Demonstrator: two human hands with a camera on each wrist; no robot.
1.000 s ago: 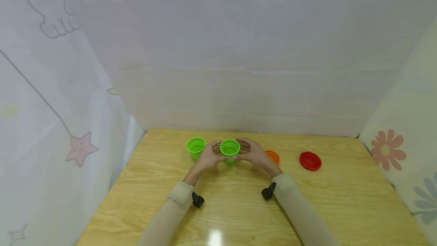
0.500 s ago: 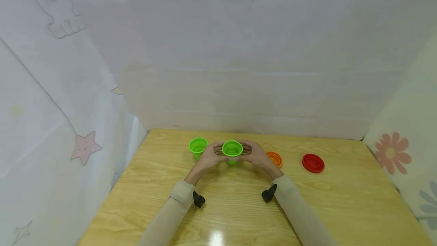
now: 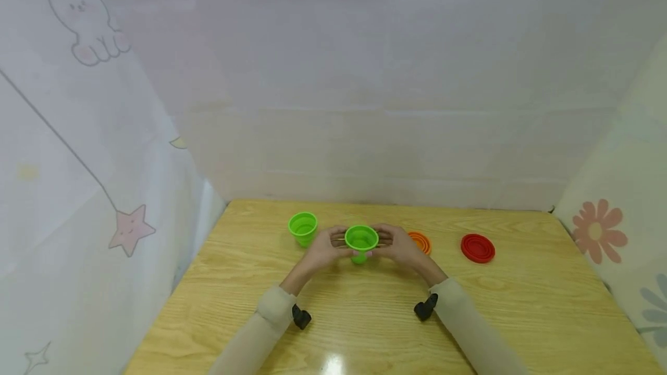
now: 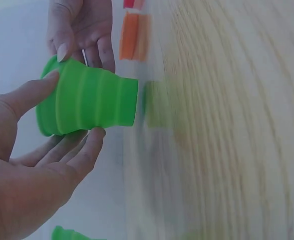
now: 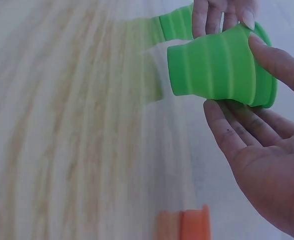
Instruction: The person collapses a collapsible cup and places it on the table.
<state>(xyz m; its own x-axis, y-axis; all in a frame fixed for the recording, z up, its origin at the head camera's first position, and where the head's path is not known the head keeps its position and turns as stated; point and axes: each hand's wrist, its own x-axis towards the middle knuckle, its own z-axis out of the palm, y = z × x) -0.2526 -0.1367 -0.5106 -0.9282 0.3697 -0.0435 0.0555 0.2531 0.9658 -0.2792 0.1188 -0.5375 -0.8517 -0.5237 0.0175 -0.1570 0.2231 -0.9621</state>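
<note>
Between both hands is a green collapsible cup (image 3: 362, 238), expanded into ribbed tiers with its wide rim up. My left hand (image 3: 324, 249) grips it from the left, thumb near the rim and fingers round the far side. From the right, my right hand (image 3: 402, 247) holds it the same way, its thumb pressed below the rim. In the left wrist view, a narrow gap shows between the base of the green cup (image 4: 94, 97) and its reflection on the tabletop. A second expanded green cup (image 3: 303, 228) stands upright on the table, left of my left hand.
A flattened orange collapsible cup (image 3: 420, 243) lies just behind my right hand, partly hidden by it. Farther right is a flattened red one (image 3: 477, 248). The wooden table (image 3: 354, 317) meets a pale cloth backdrop (image 3: 385, 149) at its far edge.
Both hands and the held cup have come slightly nearer to me and to the right, away from the standing green cup. The view has shifted a little; the grip is the same.
</note>
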